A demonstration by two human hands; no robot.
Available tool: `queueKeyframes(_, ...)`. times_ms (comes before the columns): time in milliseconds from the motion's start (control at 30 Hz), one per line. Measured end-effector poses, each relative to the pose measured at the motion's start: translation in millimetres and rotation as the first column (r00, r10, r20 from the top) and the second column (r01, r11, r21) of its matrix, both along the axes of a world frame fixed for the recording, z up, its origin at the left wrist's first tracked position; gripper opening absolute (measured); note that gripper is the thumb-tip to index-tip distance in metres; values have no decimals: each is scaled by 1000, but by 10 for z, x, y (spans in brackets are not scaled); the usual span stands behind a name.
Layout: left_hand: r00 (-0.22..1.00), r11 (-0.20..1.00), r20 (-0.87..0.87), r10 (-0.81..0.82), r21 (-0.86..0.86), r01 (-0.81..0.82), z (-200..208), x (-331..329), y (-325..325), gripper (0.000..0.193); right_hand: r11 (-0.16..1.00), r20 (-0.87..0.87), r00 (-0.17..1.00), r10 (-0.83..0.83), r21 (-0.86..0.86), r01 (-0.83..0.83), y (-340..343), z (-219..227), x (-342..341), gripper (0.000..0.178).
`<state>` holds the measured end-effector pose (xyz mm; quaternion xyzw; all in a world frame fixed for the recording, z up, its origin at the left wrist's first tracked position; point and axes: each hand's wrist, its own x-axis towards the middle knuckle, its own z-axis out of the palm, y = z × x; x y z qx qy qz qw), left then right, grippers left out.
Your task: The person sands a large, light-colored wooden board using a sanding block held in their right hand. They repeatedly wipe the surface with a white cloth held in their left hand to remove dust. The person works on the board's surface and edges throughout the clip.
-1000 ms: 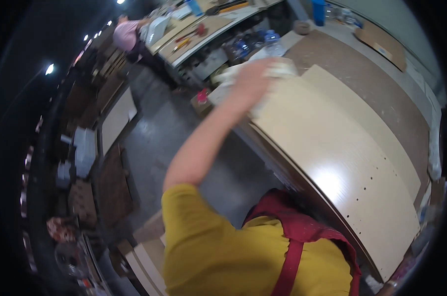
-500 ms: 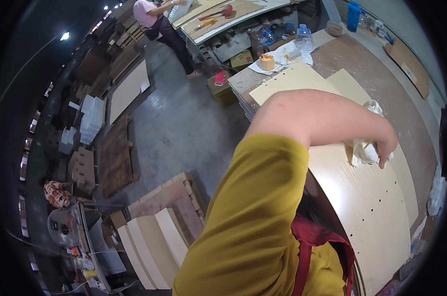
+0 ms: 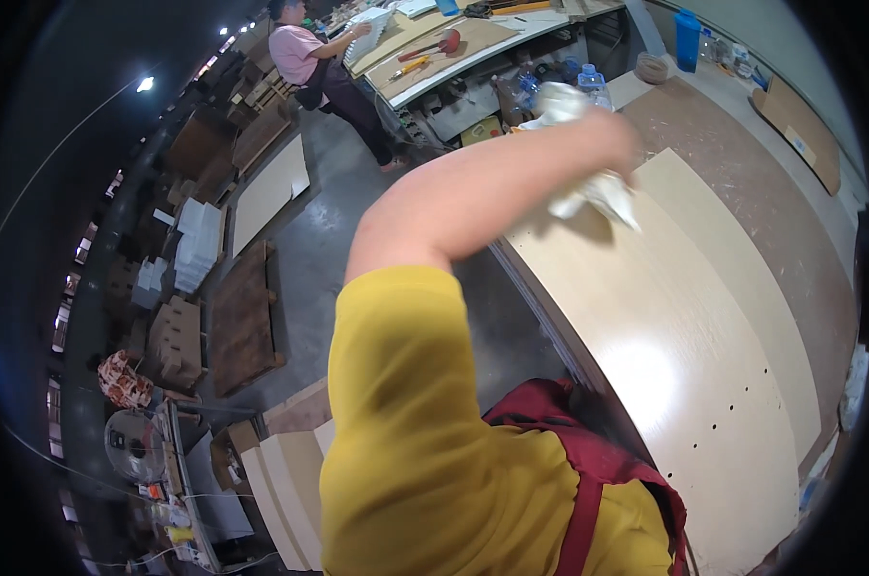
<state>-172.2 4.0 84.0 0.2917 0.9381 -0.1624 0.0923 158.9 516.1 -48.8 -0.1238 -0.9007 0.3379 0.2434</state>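
Observation:
My left hand, smeared by motion, is closed on a crumpled white cloth. It is over the far end of a pale panel, and the cloth hangs out on both sides of the hand. My bent elbow points left. The panel is long and smooth, with several small dark holes toward its near end and a bright glare in its middle. Beneath its right side shows another pale panel. My right hand is out of the picture.
Both panels lie on a brown worktable. A blue bottle and a curved brown board stand along its far right side. At the far left, a person in pink stands by another bench. A wooden pallet lies on the floor.
My left hand has swept the cloth leftward and away, from the panel's right side to its far end. My view has shifted slightly, and more of the person in pink shows.

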Motion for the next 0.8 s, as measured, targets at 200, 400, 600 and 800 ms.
queueKeyframes(200,911,916,249,329,150,-372,-436,-296,-994,84,998,19,1000,15,54,-16,10,28,-189,47)
queueKeyframes(400,858,800,382,342,362,-480,-452,-504,-930,64,993,-6,1000,8,118,-7,122,76,-277,47)
queueKeyframes(600,823,785,446,351,338,-518,-542,-814,-948,54,915,-110,974,-200,334,226,629,411,301,47)
queueKeyframes(800,760,390,639,120,674,-628,-59,-727,-1168,25,618,-238,812,-533,546,566,1198,810,1759,47)
